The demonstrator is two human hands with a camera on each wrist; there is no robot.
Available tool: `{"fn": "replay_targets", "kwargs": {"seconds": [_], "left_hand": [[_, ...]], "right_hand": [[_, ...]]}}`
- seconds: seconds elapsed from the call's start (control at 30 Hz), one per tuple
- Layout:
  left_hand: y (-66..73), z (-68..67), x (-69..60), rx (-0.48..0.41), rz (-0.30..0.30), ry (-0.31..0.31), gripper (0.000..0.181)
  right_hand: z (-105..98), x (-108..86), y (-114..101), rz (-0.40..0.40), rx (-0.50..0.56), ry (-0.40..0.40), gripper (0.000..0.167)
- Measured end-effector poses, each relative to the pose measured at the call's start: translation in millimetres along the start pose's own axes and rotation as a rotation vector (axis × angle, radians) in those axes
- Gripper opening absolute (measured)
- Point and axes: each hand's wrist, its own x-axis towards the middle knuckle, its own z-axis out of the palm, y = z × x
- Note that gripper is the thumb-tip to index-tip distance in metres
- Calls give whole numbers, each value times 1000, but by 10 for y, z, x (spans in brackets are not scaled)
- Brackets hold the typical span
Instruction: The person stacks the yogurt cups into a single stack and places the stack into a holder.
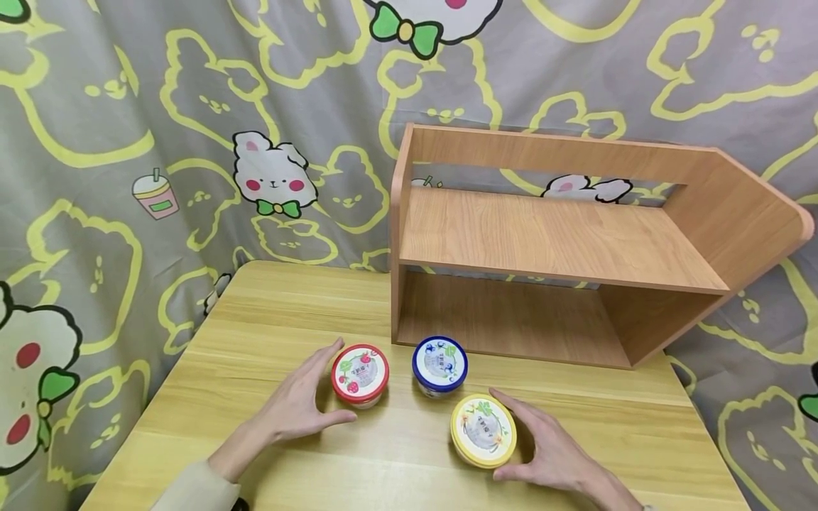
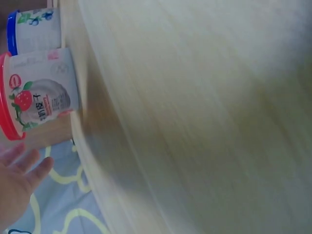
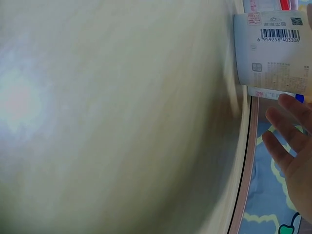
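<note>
Three round tubs with printed lids stand upright on the wooden table. A red-rimmed tub [image 1: 361, 374] with strawberries on its label is at the left, and my left hand [image 1: 297, 401] is beside it, thumb and fingers spread. In the left wrist view, those fingers [image 2: 30, 168] are apart from the tub. A yellow-rimmed tub [image 1: 483, 431] stands nearest me at the right. My right hand [image 1: 549, 447] curves loosely about its right side, a gap showing at the palm; fingertip contact is unclear. Behind and between them is a blue-rimmed tub [image 1: 439, 363], untouched.
A two-tier wooden shelf [image 1: 562, 277] stands at the back right of the table, its lower front edge just behind the blue-rimmed tub. The wood-grain table [image 1: 268, 312] extends to the left. A grey curtain [image 1: 211, 128] with rabbit drawings hangs behind.
</note>
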Motion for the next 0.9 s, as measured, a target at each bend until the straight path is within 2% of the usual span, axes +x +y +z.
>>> {"fn": "replay_targets", "kwargs": {"seconds": [0.33,0.9], "left_hand": [[41,75,96,-53,10,-10,124],[-7,149,142,-138,-45,-11,116]], "right_hand": [[6,16,-20,18,41,2,119],[6,23,-25,43,61,8,114]]}}
